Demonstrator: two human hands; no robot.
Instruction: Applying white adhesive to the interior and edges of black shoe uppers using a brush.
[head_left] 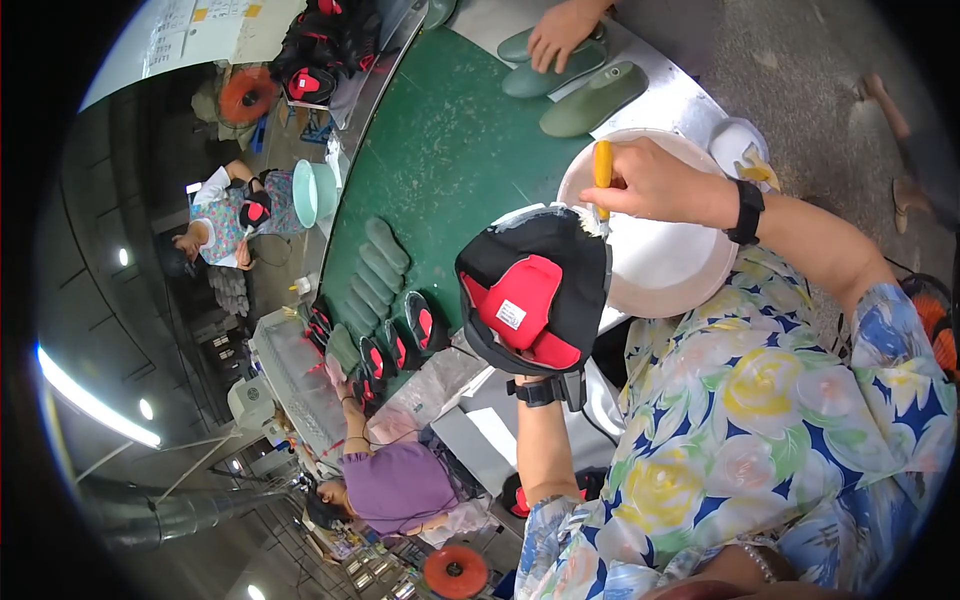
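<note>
A black shoe upper (590, 268) with a red lining and a white label is held up in front of me. My left hand (530, 378) holds it from below, with its fingers hidden inside or behind the upper. In my right hand (662, 180) is a brush with a yellow handle (603, 165), gripped between closed fingers. The pale bristles (592, 222) touch the upper's edge, where a whitish coating shows. Just beyond, partly under my right hand, stands a round tub (655, 300) with white liquid in it.
A green conveyor belt (440, 130) curves past, carrying grey-green insoles (372, 270) and black-and-red uppers (427, 322). At the top, a co-worker's hand (562, 35) touches green shoe lasts (595, 100). Other workers sit along the left. A small white container (738, 140) stands beside the tub.
</note>
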